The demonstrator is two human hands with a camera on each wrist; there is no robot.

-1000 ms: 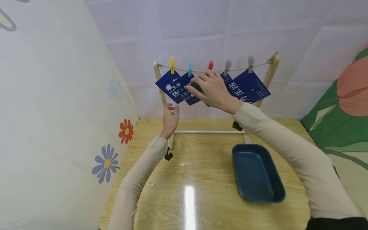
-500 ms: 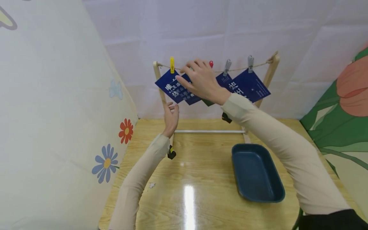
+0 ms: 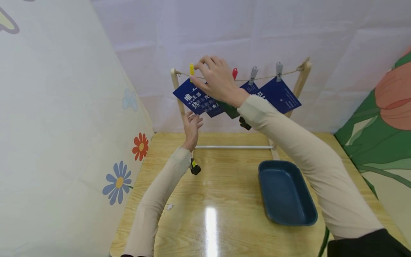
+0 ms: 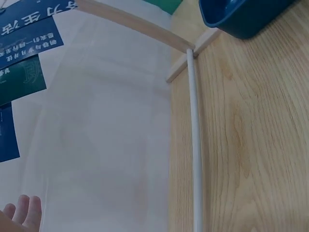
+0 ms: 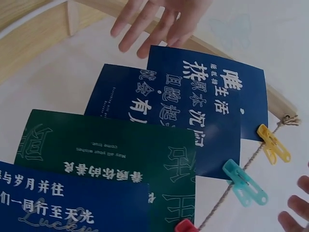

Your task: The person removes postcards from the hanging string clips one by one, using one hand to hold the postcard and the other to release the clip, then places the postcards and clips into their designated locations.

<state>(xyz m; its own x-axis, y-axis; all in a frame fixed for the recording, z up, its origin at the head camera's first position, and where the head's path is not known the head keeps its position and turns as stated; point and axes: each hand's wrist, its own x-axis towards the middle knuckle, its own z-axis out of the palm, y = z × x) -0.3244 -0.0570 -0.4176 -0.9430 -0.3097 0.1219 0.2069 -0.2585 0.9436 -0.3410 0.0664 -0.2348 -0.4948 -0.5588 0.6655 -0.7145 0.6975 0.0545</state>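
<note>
My right hand (image 3: 216, 78) hovers at the left part of a rope line, fingers loosely bent beside the yellow clothespin (image 5: 273, 143). In the right wrist view its fingertips (image 5: 292, 217) stay apart from the clothespins. The yellow clothespin holds a blue card (image 5: 253, 82) with white lettering. A turquoise clothespin (image 5: 244, 183), hidden behind the right hand in the head view, holds the blue card beside it. A red clothespin (image 3: 235, 74) holds a green card (image 5: 96, 145). Under the leftmost card, near the left post (image 3: 176, 84), is my left hand (image 3: 192, 130), fingers extended and holding nothing.
Two grey clothespins, one of them at the right end (image 3: 279, 71), hold more blue cards (image 3: 278, 94). A white bar (image 3: 231, 147) joins the wooden stand's feet. A dark blue tray (image 3: 287, 192) sits on the wooden table (image 3: 234, 200) at front right.
My right hand has moved left along the rope, from by the red clothespin to by the yellow one, uncovering the green card. My left hand has stayed near the post, fingers spreading slightly.
</note>
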